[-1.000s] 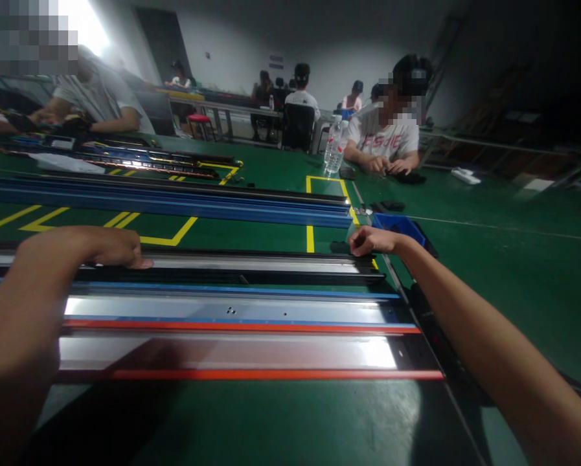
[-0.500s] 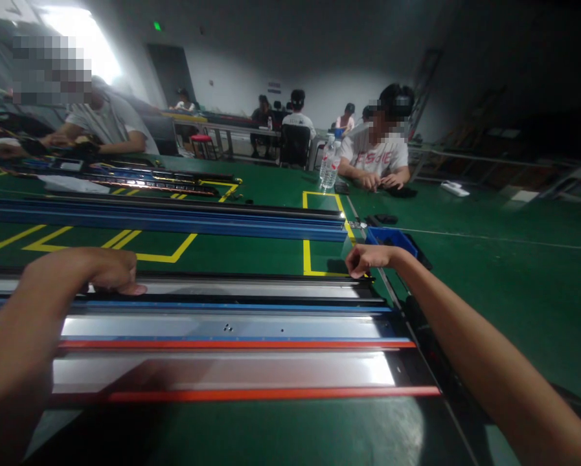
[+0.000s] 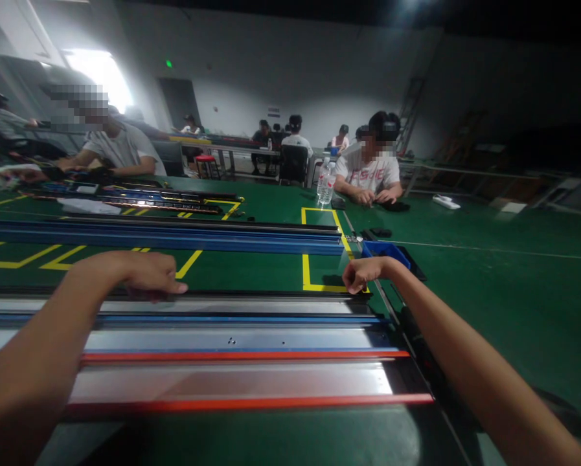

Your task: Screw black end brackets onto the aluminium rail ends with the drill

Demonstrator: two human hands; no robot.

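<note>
Several long metal profiles lie side by side across the green table. The farthest of them carries a thin black strip [image 3: 261,294] along its back edge. My left hand [image 3: 151,277] is at this strip with fingers curled and the thumb pointing right along it. At the strip's right end, my right hand [image 3: 359,274] is closed in a pinch; its fingertips are partly hidden. Nearer me are a silver profile with blue edges [image 3: 173,338] and a silver profile with red edges [image 3: 232,382].
Beyond the yellow tape marks lies a long blue profile [image 3: 222,241]. A blue bin [image 3: 387,252] stands behind my right hand, with water bottles [image 3: 326,184] farther back. Two people in white shirts sit across the table, one [image 3: 127,152] near electronic parts [image 3: 139,194].
My left hand has slid right along the black strip. My right hand stays at the strip's right end. The camera view has tilted up and levelled a little.
</note>
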